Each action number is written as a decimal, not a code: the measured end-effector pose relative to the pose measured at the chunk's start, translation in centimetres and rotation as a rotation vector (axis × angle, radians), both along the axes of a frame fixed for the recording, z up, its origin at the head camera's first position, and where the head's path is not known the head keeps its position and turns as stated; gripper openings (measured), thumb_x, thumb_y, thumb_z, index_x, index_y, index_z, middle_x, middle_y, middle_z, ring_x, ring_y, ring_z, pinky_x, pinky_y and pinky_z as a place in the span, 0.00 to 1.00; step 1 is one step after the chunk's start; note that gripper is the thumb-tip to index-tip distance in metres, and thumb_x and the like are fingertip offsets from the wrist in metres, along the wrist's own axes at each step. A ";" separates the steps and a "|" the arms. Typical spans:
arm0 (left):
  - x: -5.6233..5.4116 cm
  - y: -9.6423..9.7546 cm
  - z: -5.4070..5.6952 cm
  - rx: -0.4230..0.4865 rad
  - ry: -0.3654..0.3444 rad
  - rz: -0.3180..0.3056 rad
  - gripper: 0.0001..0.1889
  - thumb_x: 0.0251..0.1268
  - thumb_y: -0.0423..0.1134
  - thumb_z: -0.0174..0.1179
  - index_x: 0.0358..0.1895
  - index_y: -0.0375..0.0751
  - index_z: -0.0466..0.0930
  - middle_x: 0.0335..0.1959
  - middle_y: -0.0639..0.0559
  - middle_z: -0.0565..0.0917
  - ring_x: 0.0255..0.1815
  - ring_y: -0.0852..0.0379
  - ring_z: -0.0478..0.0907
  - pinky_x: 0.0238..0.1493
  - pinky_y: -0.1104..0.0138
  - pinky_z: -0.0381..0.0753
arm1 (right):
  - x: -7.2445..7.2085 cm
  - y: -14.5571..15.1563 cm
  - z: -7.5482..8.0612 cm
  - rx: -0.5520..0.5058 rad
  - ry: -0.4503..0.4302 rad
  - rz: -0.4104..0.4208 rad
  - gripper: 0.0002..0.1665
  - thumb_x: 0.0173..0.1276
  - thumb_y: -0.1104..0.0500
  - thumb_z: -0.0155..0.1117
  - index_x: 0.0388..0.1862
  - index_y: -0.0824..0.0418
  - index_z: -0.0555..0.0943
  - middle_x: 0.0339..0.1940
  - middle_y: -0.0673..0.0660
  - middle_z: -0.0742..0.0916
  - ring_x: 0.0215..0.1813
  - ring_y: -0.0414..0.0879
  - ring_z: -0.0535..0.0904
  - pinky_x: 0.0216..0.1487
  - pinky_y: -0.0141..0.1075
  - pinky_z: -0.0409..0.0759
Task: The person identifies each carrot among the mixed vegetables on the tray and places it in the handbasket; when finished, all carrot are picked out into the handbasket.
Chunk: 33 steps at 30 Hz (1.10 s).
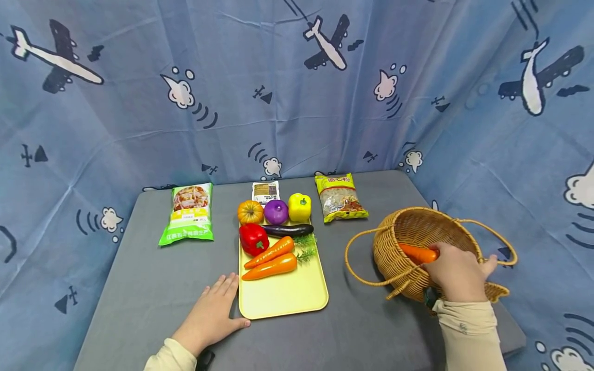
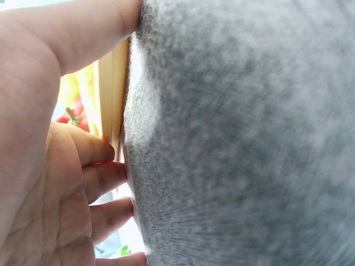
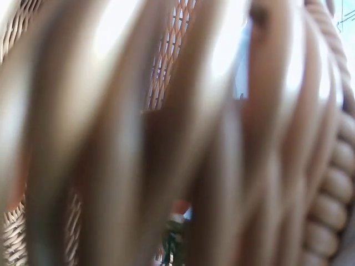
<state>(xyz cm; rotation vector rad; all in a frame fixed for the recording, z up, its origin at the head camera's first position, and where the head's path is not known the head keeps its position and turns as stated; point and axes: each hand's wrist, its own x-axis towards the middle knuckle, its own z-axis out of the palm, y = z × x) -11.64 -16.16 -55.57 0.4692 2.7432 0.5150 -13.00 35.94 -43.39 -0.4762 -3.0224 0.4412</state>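
Observation:
My right hand (image 1: pixel 459 270) reaches over the near rim of a wicker basket (image 1: pixel 387 255) and grips the thick end of an orange carrot (image 1: pixel 415 253) inside it. In the right wrist view, blurred wicker strands (image 3: pixel 211 138) cover most of the hand and carrot. My left hand (image 1: pixel 211 312) rests on the table with its fingers straight, at the left edge of a yellow tray (image 1: pixel 283 299). Two carrots (image 1: pixel 270 268) lie on the tray, alongside a red bell pepper (image 1: pixel 253 239) and an eggplant (image 1: pixel 287 230).
At the tray's far end sit a small pumpkin (image 1: pixel 250 212), a purple onion-like vegetable (image 1: pixel 276 212) and a yellow bell pepper (image 1: pixel 299 207). Behind them lies a small packet (image 1: pixel 266 191). A green-white bag (image 1: pixel 187 214) lies left, a yellow bag (image 1: pixel 340 198) right. Basket handles (image 1: pixel 355 257) stick out sideways.

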 end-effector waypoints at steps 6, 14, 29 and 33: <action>0.0 0.1 0.2 0.002 -0.002 -0.001 0.60 0.58 0.67 0.76 0.83 0.31 0.60 0.83 0.36 0.63 0.83 0.33 0.57 0.76 0.32 0.59 | 0.0 0.1 0.1 -0.010 -0.031 -0.005 0.31 0.63 0.50 0.77 0.58 0.70 0.84 0.48 0.75 0.88 0.52 0.84 0.75 0.62 0.85 0.33; 0.0 0.1 0.1 0.007 -0.011 0.004 0.59 0.58 0.66 0.76 0.83 0.31 0.60 0.83 0.36 0.63 0.83 0.33 0.57 0.76 0.32 0.59 | 0.0 0.2 -0.1 0.013 -0.054 -0.004 0.35 0.65 0.48 0.77 0.63 0.69 0.83 0.53 0.77 0.87 0.55 0.83 0.75 0.63 0.85 0.32; 0.0 0.2 0.7 0.017 -0.020 0.006 0.59 0.58 0.65 0.76 0.83 0.31 0.60 0.83 0.36 0.62 0.83 0.33 0.57 0.76 0.32 0.59 | 2.0 -5.7 1.7 0.030 0.541 0.118 0.11 0.70 0.60 0.70 0.49 0.60 0.91 0.47 0.65 0.91 0.50 0.67 0.79 0.74 0.75 0.42; 0.1 0.2 0.6 0.015 -0.022 0.014 0.59 0.58 0.65 0.77 0.84 0.31 0.60 0.83 0.36 0.62 0.83 0.33 0.56 0.76 0.32 0.59 | 2.0 -8.4 2.3 0.023 0.678 0.221 0.08 0.68 0.61 0.70 0.43 0.58 0.92 0.42 0.60 0.92 0.46 0.62 0.81 0.73 0.73 0.47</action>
